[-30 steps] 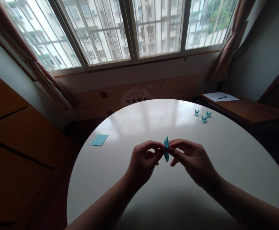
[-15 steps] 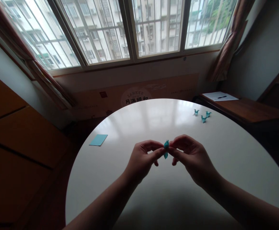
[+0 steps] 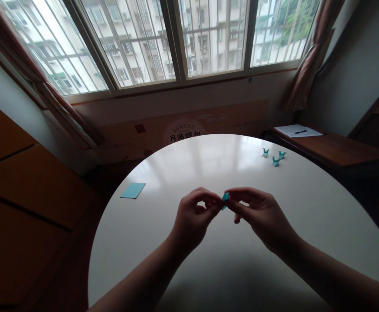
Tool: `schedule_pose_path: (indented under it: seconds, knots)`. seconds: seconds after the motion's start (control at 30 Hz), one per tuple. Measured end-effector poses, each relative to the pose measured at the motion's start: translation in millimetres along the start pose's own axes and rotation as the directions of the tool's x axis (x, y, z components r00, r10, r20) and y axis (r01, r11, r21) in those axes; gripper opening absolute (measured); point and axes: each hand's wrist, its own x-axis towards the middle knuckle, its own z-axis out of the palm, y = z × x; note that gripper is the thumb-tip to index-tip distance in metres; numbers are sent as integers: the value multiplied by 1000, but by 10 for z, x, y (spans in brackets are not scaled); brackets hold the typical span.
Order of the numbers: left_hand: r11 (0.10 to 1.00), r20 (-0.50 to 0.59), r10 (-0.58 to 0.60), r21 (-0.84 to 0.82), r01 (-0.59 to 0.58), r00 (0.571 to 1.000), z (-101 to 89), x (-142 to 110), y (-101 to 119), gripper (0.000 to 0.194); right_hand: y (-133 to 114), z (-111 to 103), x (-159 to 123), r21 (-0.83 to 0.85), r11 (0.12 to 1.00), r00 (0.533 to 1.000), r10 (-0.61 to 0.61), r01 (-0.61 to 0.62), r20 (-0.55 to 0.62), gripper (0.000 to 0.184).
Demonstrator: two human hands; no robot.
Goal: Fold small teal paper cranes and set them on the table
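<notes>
A small folded piece of teal origami paper (image 3: 225, 197) is pinched between my two hands above the white round table (image 3: 137, 260). My left hand (image 3: 196, 212) grips its left side with thumb and index finger. On the other side, my right hand (image 3: 257, 210) has its thumb and fingertips closed on the paper. The fingers cover much of the fold, so its exact shape is hard to make out. At the table's far right stand three folded paper cranes (image 3: 276, 161) in the same teal.
A flat stack of square teal paper (image 3: 133, 190) lies near the table's left edge. Beyond the table on the right, a brown wooden desk (image 3: 355, 149) bears a white sheet (image 3: 290, 129) and a pen (image 3: 300, 131). A barred window (image 3: 137, 43) is in front.
The folded paper has turned a little and shows less below the fingers. My right fingers have shifted over its top, and my left fingers have curled in more.
</notes>
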Motion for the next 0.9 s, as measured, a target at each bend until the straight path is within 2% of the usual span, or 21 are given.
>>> schedule_pose_path:
  seconds: [0.13,0.33,0.47,0.7,0.83,0.9]
  knots:
    - [982,-18,149,121,-146,989,-29,-20,30,8,-30,-4,4,-17,995,994,-98,99,58,16]
    - [957,4,246,160,-243,969,-46,-29,107,6,-56,-13,-15,-54,982,979,-178,184,99,15]
    - [949,19,284,139,-284,958,-59,-19,119,4,-97,-7,-18,-43,980,975,-187,193,118,18]
    - [956,49,274,92,-277,961,-51,-16,127,6,-107,-11,-7,-25,994,989,-106,109,106,19]
    - [979,33,199,31,-200,979,-28,-19,120,2,-90,5,-25,-18,997,994,-76,78,73,15]
    - [992,-8,122,-21,-122,993,-12,-20,115,8,-72,18,-38,-13,998,997,-65,66,46,12]
